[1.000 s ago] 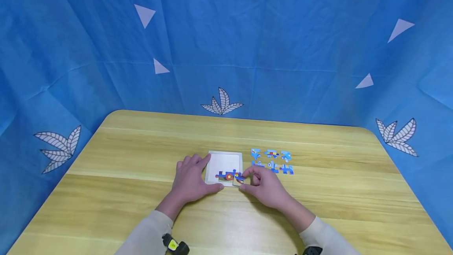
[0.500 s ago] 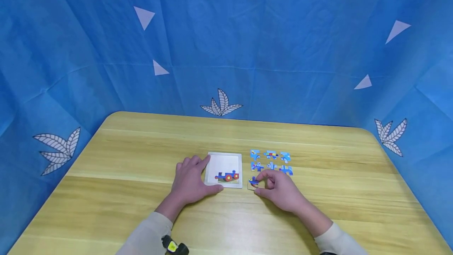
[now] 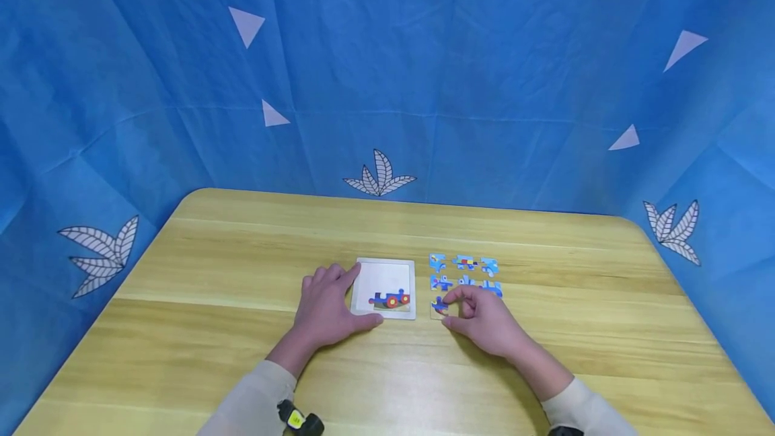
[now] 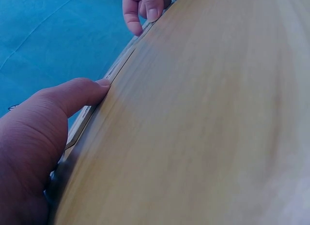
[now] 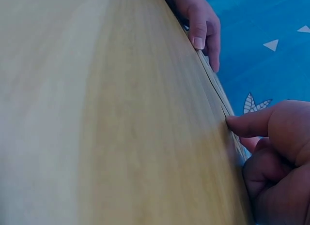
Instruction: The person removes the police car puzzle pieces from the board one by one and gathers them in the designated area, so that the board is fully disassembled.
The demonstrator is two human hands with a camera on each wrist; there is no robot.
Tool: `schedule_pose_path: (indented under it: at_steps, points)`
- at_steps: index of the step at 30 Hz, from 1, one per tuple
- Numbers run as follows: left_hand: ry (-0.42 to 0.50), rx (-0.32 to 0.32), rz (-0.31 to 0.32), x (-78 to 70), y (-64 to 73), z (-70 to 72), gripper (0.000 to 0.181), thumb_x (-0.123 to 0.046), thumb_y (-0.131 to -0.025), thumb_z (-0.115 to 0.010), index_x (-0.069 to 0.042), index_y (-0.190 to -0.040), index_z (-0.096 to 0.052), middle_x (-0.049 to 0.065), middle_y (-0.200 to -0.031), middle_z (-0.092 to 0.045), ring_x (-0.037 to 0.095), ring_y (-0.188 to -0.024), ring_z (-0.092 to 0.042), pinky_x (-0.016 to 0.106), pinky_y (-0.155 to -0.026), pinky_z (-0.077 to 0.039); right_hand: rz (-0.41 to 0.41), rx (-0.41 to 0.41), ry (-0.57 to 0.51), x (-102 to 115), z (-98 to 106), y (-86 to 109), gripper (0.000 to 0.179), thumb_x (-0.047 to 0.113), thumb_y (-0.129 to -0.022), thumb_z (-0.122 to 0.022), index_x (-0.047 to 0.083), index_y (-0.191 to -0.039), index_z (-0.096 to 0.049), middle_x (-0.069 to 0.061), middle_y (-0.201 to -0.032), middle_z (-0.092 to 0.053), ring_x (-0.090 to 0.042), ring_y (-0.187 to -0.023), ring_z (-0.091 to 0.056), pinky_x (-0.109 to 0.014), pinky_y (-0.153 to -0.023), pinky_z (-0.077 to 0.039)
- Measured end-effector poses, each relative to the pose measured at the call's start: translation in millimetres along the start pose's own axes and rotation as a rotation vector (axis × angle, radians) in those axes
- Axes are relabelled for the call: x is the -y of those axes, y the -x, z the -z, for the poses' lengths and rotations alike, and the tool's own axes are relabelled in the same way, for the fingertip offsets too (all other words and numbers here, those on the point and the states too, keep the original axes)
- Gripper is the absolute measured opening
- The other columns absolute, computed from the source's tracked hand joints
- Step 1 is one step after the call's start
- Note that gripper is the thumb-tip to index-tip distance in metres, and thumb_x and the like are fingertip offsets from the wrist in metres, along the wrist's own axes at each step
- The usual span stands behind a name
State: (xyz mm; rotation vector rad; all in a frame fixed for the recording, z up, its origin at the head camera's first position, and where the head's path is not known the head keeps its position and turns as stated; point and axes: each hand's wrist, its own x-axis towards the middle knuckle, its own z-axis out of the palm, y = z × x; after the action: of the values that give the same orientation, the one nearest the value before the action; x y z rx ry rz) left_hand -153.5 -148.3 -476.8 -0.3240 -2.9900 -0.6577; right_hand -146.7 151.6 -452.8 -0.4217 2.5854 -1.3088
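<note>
A white square puzzle tray (image 3: 383,317) lies on the table, its lower part filled with joined jigsaw pieces (image 3: 390,300) showing a blue train with red wheels. My left hand (image 3: 323,305) rests at the tray's left side, forefinger at the upper left corner and thumb along the bottom edge. In the left wrist view the thumb (image 4: 80,94) touches the tray's rim. Right of the tray, my right hand (image 3: 484,321) pinches a blue-and-tan jigsaw piece (image 3: 437,311) between thumb and forefinger, down at the table. The right wrist view hides that piece.
Several loose blue jigsaw pieces (image 3: 465,262) lie in two rows behind my right hand, which partly covers the nearer row. The wooden table (image 3: 254,247) ends at a blue patterned curtain (image 3: 339,73).
My right hand has carried the jigsaw piece from the tray's lower right corner to the table on the right, just below the loose pieces. The left hand has stayed put.
</note>
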Motion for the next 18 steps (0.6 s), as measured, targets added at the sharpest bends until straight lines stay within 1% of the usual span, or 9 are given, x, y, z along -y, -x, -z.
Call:
schedule_pose_path:
  at_steps: [6, 11, 14, 18]
  points:
    - [0.003, 0.001, 0.002, -0.6, -0.7, 0.2, 0.11, -0.076, -0.065, -0.074, -0.011, -0.149, -0.048, 0.002, -0.115, -0.054, 0.021, -0.1, -0.041, 0.039, -0.082, -0.028, -0.019, -0.008, -0.02, 0, 0, -1.1, 0.026, 0.005, -0.083, -0.08, 0.006, -0.106, -0.068, 0.005, -0.059, -0.034, -0.009, -0.051, -0.032, -0.029, -0.061, -0.038]
    - [0.005, 0.002, 0.002, -0.3, -0.6, 0.3, 0.11, -0.076, -0.065, -0.075, -0.011, -0.149, -0.048, 0.002, -0.115, -0.054, 0.021, -0.1, -0.041, 0.04, -0.082, -0.028, -0.014, -0.034, -0.024, 1, -2, -1.2, 0.028, 0.006, -0.082, -0.081, 0.005, -0.107, -0.068, 0.006, -0.06, -0.034, -0.008, -0.053, -0.032, -0.031, -0.068, -0.04]
    - [0.003, 0.003, 0.003, 0.1, -0.6, 0.0, 0.11, -0.076, -0.065, -0.074, -0.011, -0.149, -0.048, 0.002, -0.115, -0.054, 0.021, -0.1, -0.041, 0.039, -0.082, -0.028, -0.027, -0.06, -0.034, 3, -5, -1.8, 0.029, 0.007, -0.082, -0.081, 0.005, -0.109, -0.068, 0.006, -0.06, -0.033, -0.008, -0.053, -0.031, -0.029, -0.066, -0.038]
    - [0.005, 0.001, 0.0, 0.6, -0.7, -0.3, 0.11, -0.076, -0.065, -0.074, -0.011, -0.149, -0.048, 0.003, -0.116, -0.054, 0.021, -0.1, -0.041, 0.04, -0.082, -0.028, -0.031, -0.067, -0.079, 11, -10, -5.1, 0.03, 0.006, -0.084, -0.08, 0.005, -0.111, -0.068, 0.005, -0.059, -0.03, -0.01, -0.052, -0.032, -0.027, -0.059, -0.034]
